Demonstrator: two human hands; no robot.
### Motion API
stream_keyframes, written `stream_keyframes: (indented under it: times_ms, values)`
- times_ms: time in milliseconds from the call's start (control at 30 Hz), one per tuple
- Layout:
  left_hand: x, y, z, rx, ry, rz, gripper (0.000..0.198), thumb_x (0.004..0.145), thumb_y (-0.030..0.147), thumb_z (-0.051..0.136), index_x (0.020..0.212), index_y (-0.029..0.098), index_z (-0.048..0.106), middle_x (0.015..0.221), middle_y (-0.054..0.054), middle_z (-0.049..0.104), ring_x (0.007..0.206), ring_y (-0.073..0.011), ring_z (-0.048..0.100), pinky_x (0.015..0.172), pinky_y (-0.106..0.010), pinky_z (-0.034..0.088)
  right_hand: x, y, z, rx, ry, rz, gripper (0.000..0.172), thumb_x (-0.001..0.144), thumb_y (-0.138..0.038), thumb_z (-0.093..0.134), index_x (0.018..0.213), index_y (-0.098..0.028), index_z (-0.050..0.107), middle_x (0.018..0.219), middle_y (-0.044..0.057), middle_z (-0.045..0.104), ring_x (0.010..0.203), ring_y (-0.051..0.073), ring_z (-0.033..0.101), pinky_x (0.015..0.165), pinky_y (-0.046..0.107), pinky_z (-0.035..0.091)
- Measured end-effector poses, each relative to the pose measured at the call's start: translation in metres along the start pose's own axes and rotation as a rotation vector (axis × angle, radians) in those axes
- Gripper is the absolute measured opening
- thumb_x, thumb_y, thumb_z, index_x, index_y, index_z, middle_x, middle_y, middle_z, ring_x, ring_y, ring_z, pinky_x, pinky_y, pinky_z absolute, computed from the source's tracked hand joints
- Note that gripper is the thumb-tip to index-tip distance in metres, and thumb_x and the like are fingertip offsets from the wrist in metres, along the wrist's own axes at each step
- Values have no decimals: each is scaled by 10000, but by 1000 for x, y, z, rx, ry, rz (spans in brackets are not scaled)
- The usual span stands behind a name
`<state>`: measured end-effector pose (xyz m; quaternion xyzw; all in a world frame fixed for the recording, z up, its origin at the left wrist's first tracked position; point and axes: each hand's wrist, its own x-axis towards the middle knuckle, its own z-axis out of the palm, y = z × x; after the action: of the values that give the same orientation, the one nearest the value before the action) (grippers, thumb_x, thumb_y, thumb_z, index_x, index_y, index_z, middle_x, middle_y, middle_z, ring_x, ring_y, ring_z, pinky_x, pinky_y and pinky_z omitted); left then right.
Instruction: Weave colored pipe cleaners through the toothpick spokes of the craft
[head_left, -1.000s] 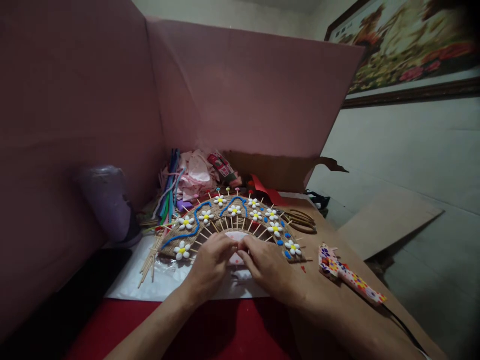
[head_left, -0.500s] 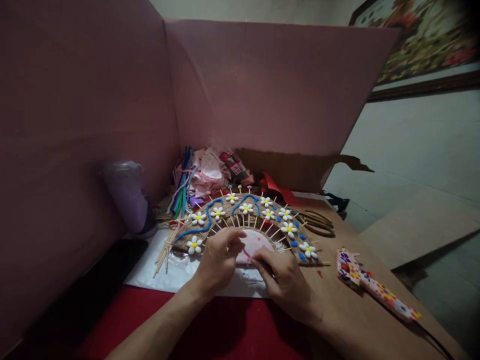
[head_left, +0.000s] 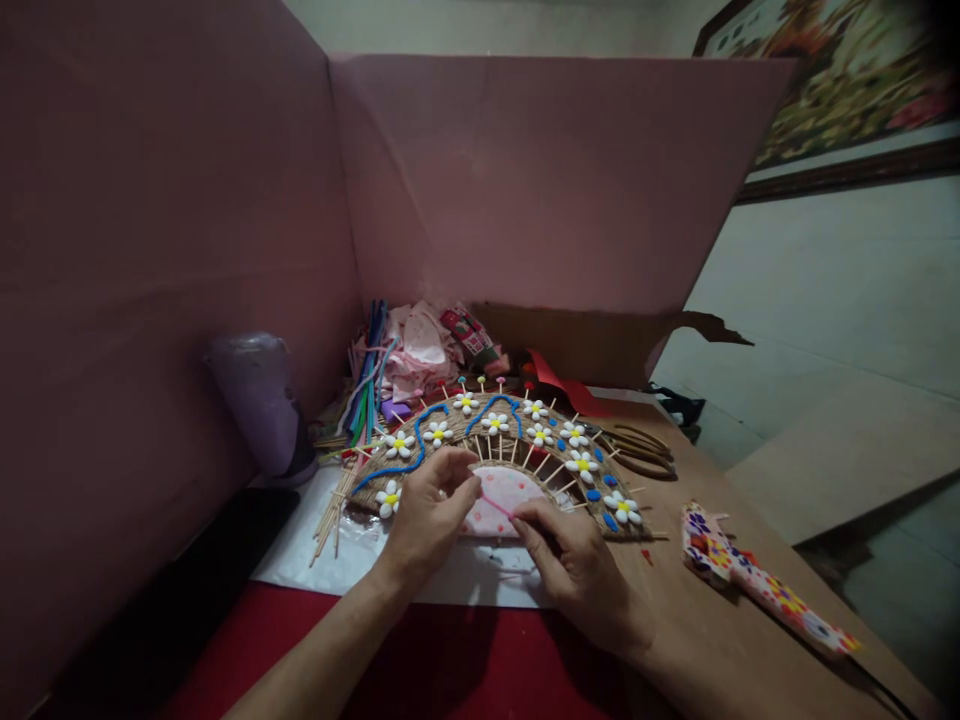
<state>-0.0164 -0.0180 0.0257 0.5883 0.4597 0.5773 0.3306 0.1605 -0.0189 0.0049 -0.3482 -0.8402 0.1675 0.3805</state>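
Between my two hands runs a short, thin pink strand [head_left: 496,504]; whether it is clay or yarn I cannot tell. My left hand [head_left: 433,508] pinches its left end between thumb and fingertips. The other end is pinched by my right hand [head_left: 566,545]. Behind the strand lies a white half-round panel with pink dots [head_left: 487,520]. A twine-wrapped arch [head_left: 450,425] curves round it, bearing white daisies with yellow centres, blue wavy lines and blue dots. Small wooden sticks join arch and panel, and some stick out of the outer edge. My left hand hides part of the arch.
A flower-patterned glue gun [head_left: 765,580] with a cord lies on the right. Brown-handled scissors [head_left: 641,452] rest beyond the arch. At the left stand a purple bottle [head_left: 262,405] and a bundle of wooden sticks [head_left: 328,520]. Pink scraps [head_left: 420,345] and pipe cleaners [head_left: 369,375] are piled behind.
My left hand has turned so its thumb and fingertips now close on the pink strand, which is stretched straighter between both hands. The view has shifted slightly.
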Motion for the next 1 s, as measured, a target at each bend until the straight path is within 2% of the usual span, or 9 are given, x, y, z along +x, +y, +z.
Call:
stream_keyframes:
  times_ms: [133, 267, 500, 700, 800, 1000]
  values:
    - [2, 0, 0, -87, -17, -62, 102, 694, 179, 622, 793, 154, 620, 733, -23, 627, 681, -133, 564, 641, -246, 444, -2, 1, 1, -12, 1, -4, 156, 901, -215, 438, 889, -195, 592, 756, 14, 642, 675, 150, 587, 642, 263, 403]
    - [2, -2, 0, -114, 72, -31, 114, 692, 145, 612, 790, 173, 560, 678, 19, 572, 641, -112, 538, 608, -224, 431, -3, -1, 2, 34, 30, -29, 161, 890, -184, 440, 931, -193, 595, 790, 17, 651, 707, 144, 597, 659, 254, 418]
    - [5, -2, -2, -140, 197, -20, 123, 679, 153, 633, 745, 172, 532, 659, 32, 543, 620, -96, 531, 569, -199, 415, -3, -4, -1, 118, -3, 28, 164, 893, -225, 441, 860, -186, 597, 666, -7, 582, 579, 120, 512, 572, 244, 381]
    - [8, 0, -5, -447, 82, -260, 298, 572, 229, 761, 797, 145, 585, 649, -5, 632, 607, -119, 595, 549, -207, 430, -1, -2, 0, 146, -70, 95, 215, 919, -283, 400, 839, -183, 572, 675, -9, 561, 617, 125, 513, 582, 241, 376]
    - [9, -3, -6, -514, 96, -330, 366, 519, 218, 799, 808, 138, 590, 621, 6, 621, 576, -109, 587, 517, -193, 415, -1, -2, 1, 145, -75, 99, 209, 918, -285, 405, 831, -183, 566, 693, -4, 574, 641, 129, 526, 595, 243, 373]
    - [10, -6, -7, -469, 186, -252, 332, 523, 200, 800, 780, 137, 600, 598, 36, 602, 515, -70, 534, 486, -168, 386, -2, -2, 1, 74, -96, 44, 168, 906, -224, 420, 801, -189, 547, 678, -9, 560, 620, 127, 511, 605, 249, 355]
